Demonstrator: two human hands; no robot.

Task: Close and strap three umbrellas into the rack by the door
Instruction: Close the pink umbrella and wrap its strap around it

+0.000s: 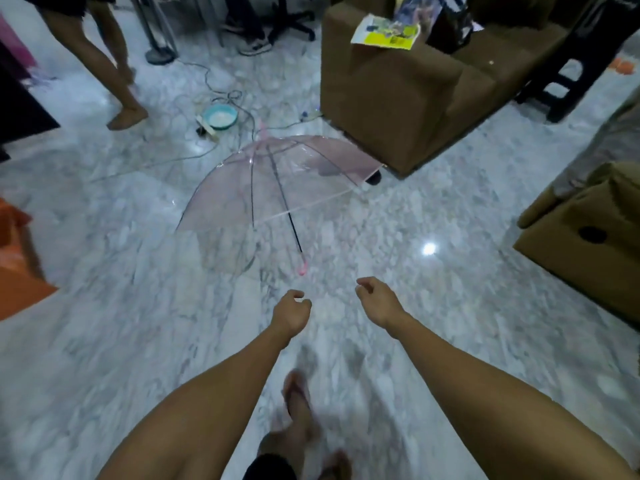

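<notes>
An open, see-through pink umbrella (277,181) lies on its side on the marble floor ahead of me. Its dark shaft runs toward me and ends in a pink handle (302,269). My left hand (290,311) hovers just short of the handle, fingers loosely curled, holding nothing. My right hand (375,299) is a little to the right of the handle, also loosely curled and empty. No rack or other umbrella is in view.
A brown sofa (398,98) stands right behind the umbrella. Cardboard boxes (588,244) sit at the right, an orange object (17,271) at the left. Cables and a teal bowl (220,117) lie beyond the umbrella. A person's legs (114,74) stand at the far left.
</notes>
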